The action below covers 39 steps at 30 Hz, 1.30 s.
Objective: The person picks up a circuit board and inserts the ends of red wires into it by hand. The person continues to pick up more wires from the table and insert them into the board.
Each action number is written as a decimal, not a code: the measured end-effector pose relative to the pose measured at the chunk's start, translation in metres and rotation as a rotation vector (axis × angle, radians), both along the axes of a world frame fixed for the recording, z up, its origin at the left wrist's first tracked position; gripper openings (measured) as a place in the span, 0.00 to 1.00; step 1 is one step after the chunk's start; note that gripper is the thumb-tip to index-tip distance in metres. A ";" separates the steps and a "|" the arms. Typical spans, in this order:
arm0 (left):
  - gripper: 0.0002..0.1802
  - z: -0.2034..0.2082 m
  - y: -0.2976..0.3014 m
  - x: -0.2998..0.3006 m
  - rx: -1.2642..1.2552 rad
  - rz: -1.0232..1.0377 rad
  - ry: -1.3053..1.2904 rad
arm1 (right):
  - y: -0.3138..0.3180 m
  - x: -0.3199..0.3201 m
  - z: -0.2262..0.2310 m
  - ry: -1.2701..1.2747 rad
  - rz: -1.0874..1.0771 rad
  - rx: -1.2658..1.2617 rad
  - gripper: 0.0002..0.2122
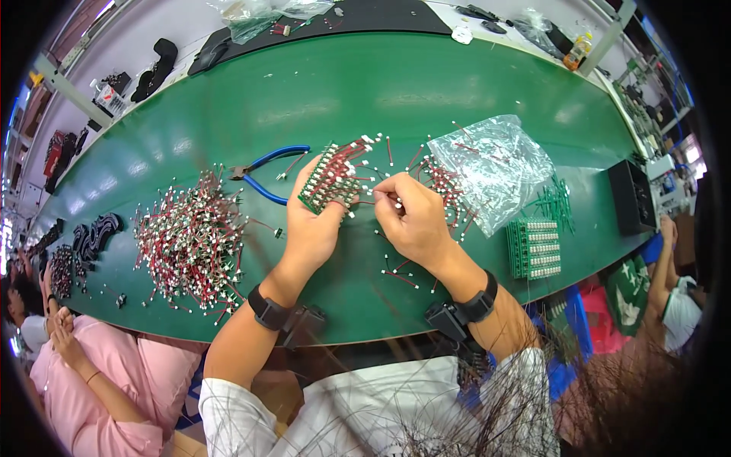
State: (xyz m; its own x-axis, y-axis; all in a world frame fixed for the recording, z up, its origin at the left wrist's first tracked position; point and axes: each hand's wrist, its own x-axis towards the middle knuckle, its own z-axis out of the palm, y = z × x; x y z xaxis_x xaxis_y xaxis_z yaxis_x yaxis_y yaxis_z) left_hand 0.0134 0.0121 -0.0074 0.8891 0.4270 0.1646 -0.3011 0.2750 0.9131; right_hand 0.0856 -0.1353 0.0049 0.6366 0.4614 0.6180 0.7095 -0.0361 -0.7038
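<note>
My left hand (pixel 311 238) is closed around a green circuit board panel (pixel 318 181), held tilted above the table. Rows of short red-and-black wires with white connectors (pixel 346 166) stick out from the panel. Just to its right, my right hand (pixel 415 221) has its thumb and fingers pinched on a thin wire lead (pixel 367 202) that runs toward the panel. The fingers hide most of that lead. Loose wire leads with white connectors (pixel 449 183) lie beyond my right hand, partly beneath a clear plastic bag (pixel 499 171).
Left of my arms spreads a big heap of wire leads (pixel 190 247). Blue-handled cutters (pixel 266 158) lie behind my left hand. To the right are stacked green boards (pixel 534 250), green strips (pixel 557 204) and a black bin (pixel 630 196). Other people sit at both sides.
</note>
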 end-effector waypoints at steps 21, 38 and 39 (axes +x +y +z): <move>0.31 0.009 -0.015 -0.008 0.216 -0.044 -0.033 | 0.002 0.002 -0.003 -0.005 -0.121 -0.032 0.06; 0.30 0.007 -0.018 -0.010 0.375 -0.051 -0.069 | 0.003 0.007 -0.007 -0.214 -0.111 0.005 0.12; 0.30 0.007 -0.018 -0.010 0.332 -0.066 -0.056 | 0.003 0.007 -0.007 -0.216 -0.110 0.005 0.12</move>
State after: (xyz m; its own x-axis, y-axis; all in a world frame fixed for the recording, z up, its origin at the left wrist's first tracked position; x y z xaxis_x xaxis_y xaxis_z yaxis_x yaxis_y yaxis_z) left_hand 0.0029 -0.0054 -0.0008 0.8988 0.2838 0.3341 -0.3446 -0.0135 0.9387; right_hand 0.0924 -0.1324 -0.0017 0.5354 0.3930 0.7476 0.8357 -0.1182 -0.5363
